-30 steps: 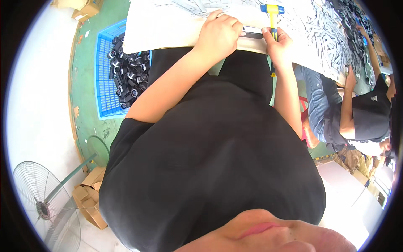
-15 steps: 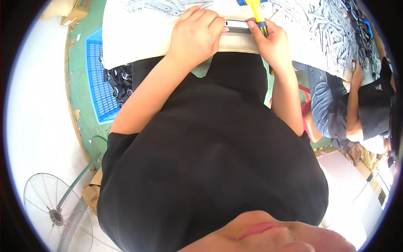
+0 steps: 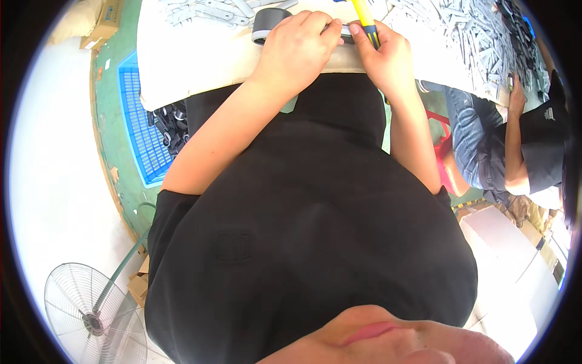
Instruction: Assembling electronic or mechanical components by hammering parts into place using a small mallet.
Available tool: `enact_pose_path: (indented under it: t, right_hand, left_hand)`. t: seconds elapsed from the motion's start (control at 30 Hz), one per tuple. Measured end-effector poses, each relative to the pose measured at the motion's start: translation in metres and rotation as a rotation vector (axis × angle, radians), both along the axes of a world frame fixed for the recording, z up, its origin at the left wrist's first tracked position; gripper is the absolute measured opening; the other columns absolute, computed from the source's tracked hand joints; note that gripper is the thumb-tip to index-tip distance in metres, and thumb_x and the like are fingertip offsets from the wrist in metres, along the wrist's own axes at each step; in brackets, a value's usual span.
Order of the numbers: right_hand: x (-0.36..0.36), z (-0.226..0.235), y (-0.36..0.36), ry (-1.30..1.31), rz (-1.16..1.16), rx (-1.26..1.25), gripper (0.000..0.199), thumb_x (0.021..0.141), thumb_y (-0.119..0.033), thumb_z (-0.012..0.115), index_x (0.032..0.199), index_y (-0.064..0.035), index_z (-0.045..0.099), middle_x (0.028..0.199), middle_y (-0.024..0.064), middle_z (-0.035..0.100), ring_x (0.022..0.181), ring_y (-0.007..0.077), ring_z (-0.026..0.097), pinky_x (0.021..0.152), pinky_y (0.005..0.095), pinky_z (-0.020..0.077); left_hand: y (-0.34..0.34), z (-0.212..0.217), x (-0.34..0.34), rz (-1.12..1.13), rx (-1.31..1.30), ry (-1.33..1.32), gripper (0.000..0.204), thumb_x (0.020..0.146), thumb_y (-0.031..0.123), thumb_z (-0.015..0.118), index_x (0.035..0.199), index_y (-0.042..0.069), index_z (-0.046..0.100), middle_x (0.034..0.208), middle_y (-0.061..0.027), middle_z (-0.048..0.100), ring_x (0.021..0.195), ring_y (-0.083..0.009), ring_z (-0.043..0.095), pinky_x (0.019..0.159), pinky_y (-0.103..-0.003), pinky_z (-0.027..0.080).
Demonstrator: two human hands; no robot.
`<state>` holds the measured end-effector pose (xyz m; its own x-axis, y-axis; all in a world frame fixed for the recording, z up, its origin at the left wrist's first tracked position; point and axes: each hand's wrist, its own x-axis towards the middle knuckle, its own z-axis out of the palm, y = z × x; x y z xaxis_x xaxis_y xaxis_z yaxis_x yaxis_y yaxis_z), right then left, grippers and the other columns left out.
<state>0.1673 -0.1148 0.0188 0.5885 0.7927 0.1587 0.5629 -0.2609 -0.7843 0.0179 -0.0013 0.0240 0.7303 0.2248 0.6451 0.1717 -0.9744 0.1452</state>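
Blue print (image 3: 111, 10) on a cardboard box (image 3: 102, 25) and a pale mark (image 3: 549, 113) on a co-worker's shirt (image 3: 542, 148) are illegible.

Worktable (image 3: 200, 68), one. At it: hammer (image 3: 362, 13), one; dark round-ended part (image 3: 270, 22), one. Left of it: blue crate (image 3: 141, 136), one; fan (image 3: 79, 303), one.

Ring-ended bar (image 3: 270, 22): in left hand (image 3: 299, 46) and right hand (image 3: 387, 53)
Hammer (image 3: 362, 12): by right hand
Flat strips (image 3: 476, 54): on worktable (image 3: 200, 64) — far left, far right
Crate (image 3: 142, 133): floor, left — parts (image 3: 172, 136) inside
Pedestal fan (image 3: 91, 324): near left
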Motion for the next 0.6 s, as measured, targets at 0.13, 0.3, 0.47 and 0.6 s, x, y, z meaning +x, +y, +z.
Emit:
enact_pose_path:
  t: [0.13, 0.3, 0.47, 0.6]
  right_hand:
    - [0.004, -0.004, 0.000, 0.055, 0.026, 0.001, 0.026, 0.102, -0.028, 0.070, 0.111, -0.0037, 0.075, 0.066, -0.0014, 0.055, 0.062, 0.0073, 0.046, 0.056, 0.0272, 0.0411]
    - [0.009, 0.022, -0.033, 0.361, 0.176, 0.233, 0.046, 0.108, -0.009, 0.054, 0.154, -0.0059, 0.052, 0.083, -0.0014, 0.059, 0.066, 0.0023, 0.045, 0.060, 0.0165, 0.0364]
    - [0.017, 0.015, -0.073, -0.033, 0.149, 0.556, 0.047, 0.109, -0.003, 0.048, 0.156, -0.0014, 0.045, 0.085, 0.0018, 0.061, 0.061, 0.0027, 0.043, 0.056, 0.0176, 0.0353]
    - [0.009, 0.015, -0.072, -0.412, 0.108, -0.051, 0.040, 0.106, -0.007, 0.056, 0.146, -0.0025, 0.059, 0.074, 0.0019, 0.062, 0.064, 0.0102, 0.054, 0.065, 0.0252, 0.0491]
  left_hand:
    - [0.003, 0.000, 0.006, 0.005, 0.016, -0.016, 0.018, 0.082, 0.017, 0.079, 0.092, 0.003, 0.073, 0.083, -0.0037, 0.058, 0.080, -0.0214, 0.066, 0.070, -0.036, 0.057]
    - [0.004, 0.000, 0.006, 0.025, -0.024, -0.019, 0.016, 0.080, 0.016, 0.079, 0.087, 0.004, 0.071, 0.083, -0.0035, 0.057, 0.079, -0.0211, 0.065, 0.069, -0.036, 0.057]
    - [0.005, -0.006, 0.007, 0.044, -0.010, -0.053, 0.017, 0.076, 0.015, 0.079, 0.085, 0.004, 0.070, 0.083, -0.0034, 0.056, 0.078, -0.0206, 0.064, 0.068, -0.035, 0.057]
    - [0.007, -0.005, 0.009, 0.048, 0.019, -0.085, 0.013, 0.076, 0.012, 0.078, 0.084, 0.005, 0.070, 0.083, -0.0031, 0.056, 0.078, -0.0197, 0.063, 0.068, -0.033, 0.056]
